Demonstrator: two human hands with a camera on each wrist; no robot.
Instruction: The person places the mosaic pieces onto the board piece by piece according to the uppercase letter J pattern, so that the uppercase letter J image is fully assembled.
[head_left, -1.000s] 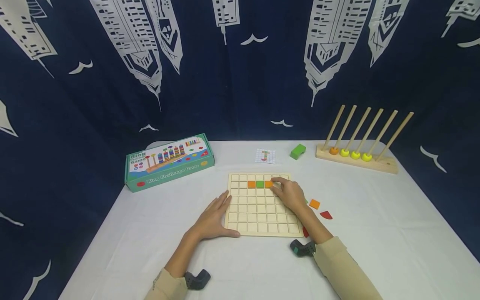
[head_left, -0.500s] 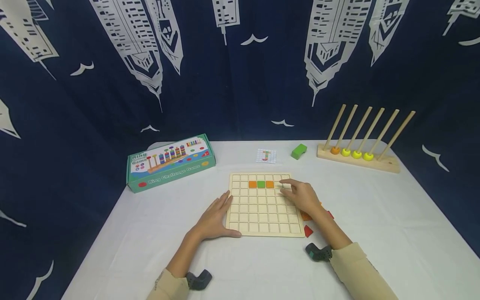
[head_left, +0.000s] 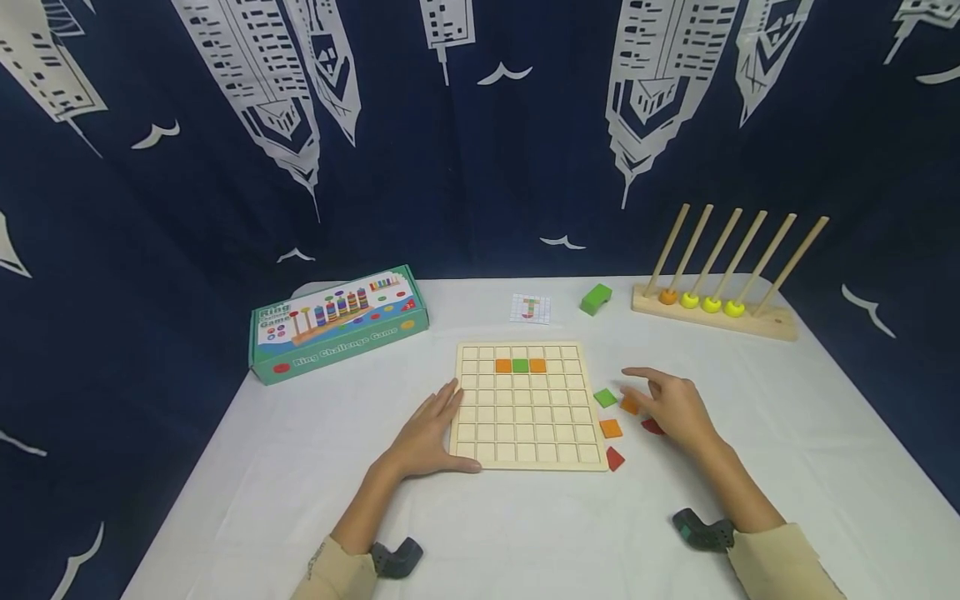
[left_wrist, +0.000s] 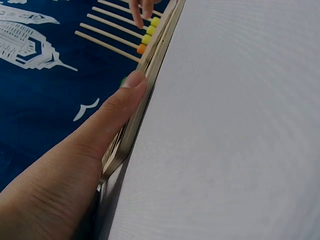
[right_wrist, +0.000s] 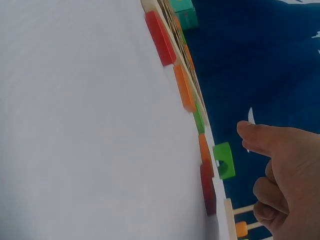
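Observation:
A wooden grid board [head_left: 525, 417] lies on the white table, with an orange tile [head_left: 503, 366], a green tile [head_left: 521, 366] and another orange tile [head_left: 537, 366] side by side in an upper row. My left hand [head_left: 422, 435] rests along the board's left edge, fingers straight and thumb at the near corner. To the right of the board, my right hand [head_left: 675, 410] hovers over loose pieces, thumb and index apart with nothing between them. Under or near it lie a green tile [head_left: 605, 397], orange tiles [head_left: 611, 428] and red curved pieces [head_left: 615, 458]; one red piece [head_left: 652, 427] is partly covered.
Behind the board are a small pattern card [head_left: 530, 308] and a green block [head_left: 596, 299]. A wooden peg stand [head_left: 757, 323] with orange and yellow rings stands back right. The green game box [head_left: 337, 325] lies back left. A dark patterned cloth [head_left: 465, 183] hangs behind.
My right hand has left the second orange tile in the board's row and moved right, off the board to above the loose pieces. My left hand has stayed put.

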